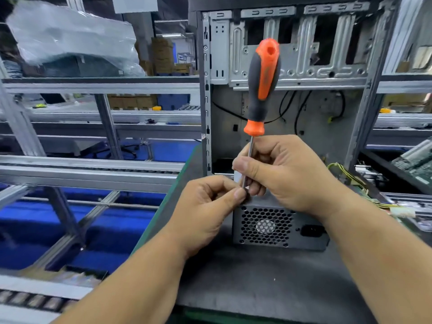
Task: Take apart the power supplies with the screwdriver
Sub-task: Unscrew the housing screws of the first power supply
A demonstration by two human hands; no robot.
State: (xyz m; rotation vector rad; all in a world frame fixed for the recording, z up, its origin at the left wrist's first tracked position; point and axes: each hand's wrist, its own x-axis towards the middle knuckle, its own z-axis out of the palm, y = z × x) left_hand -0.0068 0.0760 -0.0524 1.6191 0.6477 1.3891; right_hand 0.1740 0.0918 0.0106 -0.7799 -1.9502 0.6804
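Screwdriver (pixel 263 83): handle orange and dark grey, orange collar at its base; shaft bright metal. Power supply (pixel 278 226): grey casing, near face perforated in a honeycomb pattern, black socket to one side. Computer case (pixel 289 66): silver-grey sheet metal with pressed ribs; black cables inside. Bench (pixel 257 281): dark grey mat with green edging. Wire bundle (pixel 346 176): yellow and black. Floor (pixel 35 232): blue. Racking (pixel 93 85): pale silver. Plastic wrap (pixel 70 33): translucent white. Cartons (pixel 163 54): brown.
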